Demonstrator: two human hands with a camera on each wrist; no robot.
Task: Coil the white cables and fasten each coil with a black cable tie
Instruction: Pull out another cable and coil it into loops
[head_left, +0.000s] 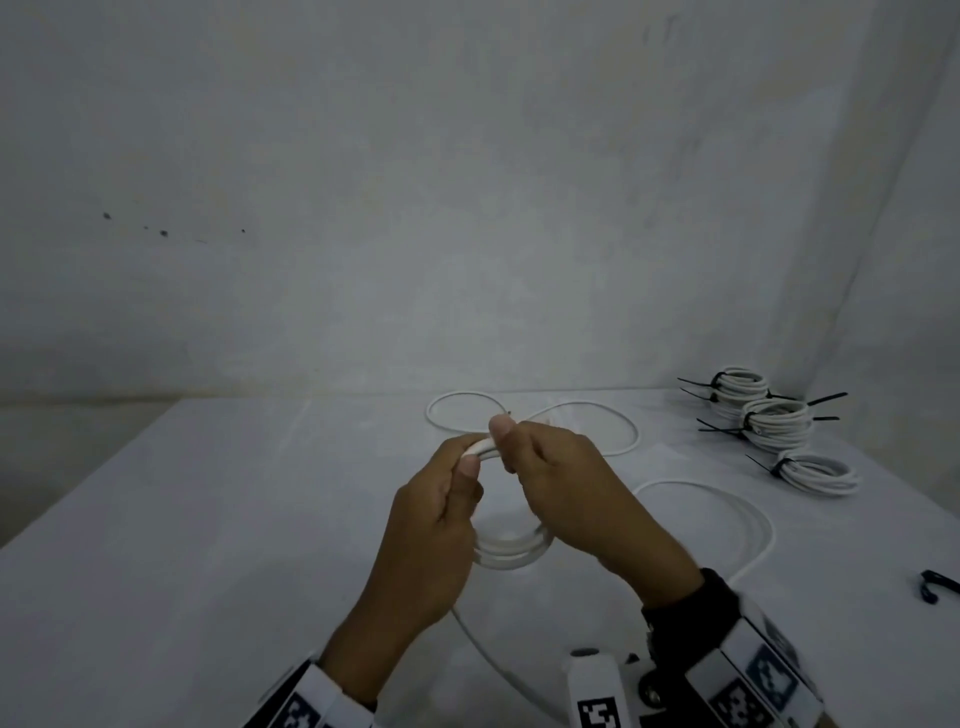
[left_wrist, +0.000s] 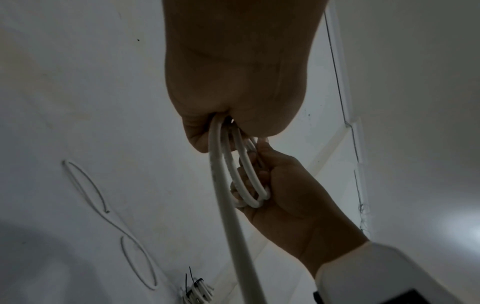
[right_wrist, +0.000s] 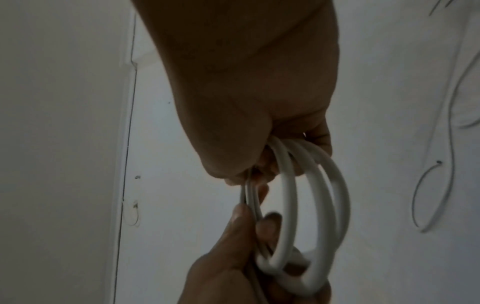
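Above the middle of the white table (head_left: 208, 519) I hold a partly wound white cable coil (head_left: 511, 553) in both hands. My left hand (head_left: 462, 467) pinches the top of the coil between thumb and fingers, and my right hand (head_left: 514, 447) grips it beside the left, thumb up. The left wrist view shows the left hand (left_wrist: 207, 135) clasping the coil (left_wrist: 249, 176), with the cable's free length (left_wrist: 233, 226) trailing towards the camera. From the right wrist, the right hand (right_wrist: 272, 156) and left hand (right_wrist: 246, 222) both hold the coil's loops (right_wrist: 311, 195).
A second loose white cable (head_left: 524, 415) lies in a figure-eight at the table's back. Uncoiled cable (head_left: 748, 514) curves on the table to the right. Three tied coils (head_left: 769, 415) with black ties sit at the far right. A loose black cable tie (head_left: 935, 587) lies by the right edge.
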